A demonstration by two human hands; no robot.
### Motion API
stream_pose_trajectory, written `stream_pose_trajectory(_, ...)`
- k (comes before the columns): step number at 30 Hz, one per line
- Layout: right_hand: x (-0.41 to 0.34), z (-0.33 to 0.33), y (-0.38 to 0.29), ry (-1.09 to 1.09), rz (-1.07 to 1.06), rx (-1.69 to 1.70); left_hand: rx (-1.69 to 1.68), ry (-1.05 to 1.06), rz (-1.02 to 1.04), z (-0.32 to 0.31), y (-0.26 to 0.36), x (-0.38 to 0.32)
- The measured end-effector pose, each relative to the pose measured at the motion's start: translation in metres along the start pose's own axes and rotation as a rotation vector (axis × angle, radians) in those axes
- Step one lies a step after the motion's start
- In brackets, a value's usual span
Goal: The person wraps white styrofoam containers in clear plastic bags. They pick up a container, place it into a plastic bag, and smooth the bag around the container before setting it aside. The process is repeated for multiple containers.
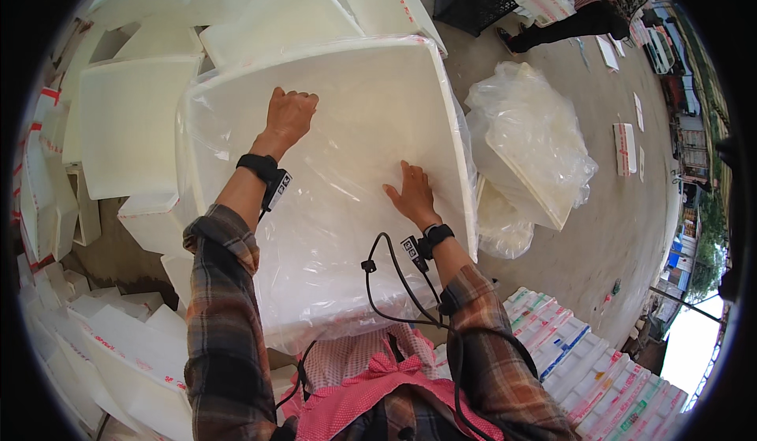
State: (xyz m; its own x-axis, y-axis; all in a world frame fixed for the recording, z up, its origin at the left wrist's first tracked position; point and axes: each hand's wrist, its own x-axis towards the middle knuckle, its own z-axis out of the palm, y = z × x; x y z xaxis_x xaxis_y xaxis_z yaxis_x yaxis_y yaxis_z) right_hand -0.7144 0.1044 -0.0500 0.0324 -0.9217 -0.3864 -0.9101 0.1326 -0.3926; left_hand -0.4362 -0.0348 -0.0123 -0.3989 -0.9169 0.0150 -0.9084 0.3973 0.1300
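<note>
A large white foam box (355, 228) lies before me, its pale rim along the far and right sides. Clear plastic film (331, 317) is draped over it, wrinkled and shiny, and hangs past the rim. My left hand (293, 112) is at the far left part of the box against the film, fingers curled into a fist. No film is bunched at it, though its fingertips are hidden. Nearer and to the right, my right hand (414, 195) rests over the film with fingers apart, holding nothing. Each wrist wears a black strap with a small device.
White foam boxes (142, 127) pile up on the left and far side. Film-wrapped foam pieces (532, 145) lie on the concrete floor at right. Taped foam boxes (591, 364) are stacked lower right. A person (568, 33) stands beyond, near a black plastic crate (470, 0). A black cable (402, 275) loops by my right wrist.
</note>
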Motion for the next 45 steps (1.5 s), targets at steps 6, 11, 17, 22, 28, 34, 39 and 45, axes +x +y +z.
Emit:
stream_pose_trajectory(6,-0.012,-0.010,-0.016,0.044,0.081,-0.059,0.070,-0.233,-0.262,0.014,0.009,-0.039)
stream_pose_trajectory(11,-0.019,-0.019,-0.040,0.038,-0.243,-0.120,-0.160,-0.086,0.015,-0.026,0.069,-0.103)
stream_pose_trajectory(17,-0.002,-0.003,-0.033,-0.043,0.059,-0.351,0.119,-0.347,-0.398,-0.004,-0.003,-0.137)
stream_pose_trajectory(22,-0.008,-0.021,-0.030,-0.087,-0.004,-0.220,0.064,-0.524,-0.439,0.019,-0.018,-0.130)
stream_pose_trajectory(28,-0.065,-0.046,-0.025,-0.457,-0.351,-0.367,-0.281,-0.846,0.024,0.004,0.071,-0.201)
stream_pose_trajectory(34,-0.029,-0.009,-0.004,-0.944,-0.207,-0.488,-0.175,-0.786,-0.048,0.034,0.074,-0.231)
stream_pose_trajectory(39,-0.056,-0.060,-0.006,-0.699,-0.565,0.000,-0.635,-0.716,-0.243,-0.043,0.108,-0.230)
stream_pose_trajectory(45,-0.159,-0.142,0.011,-0.578,-0.707,0.224,-0.165,-0.203,-0.082,-0.051,0.244,-0.275)
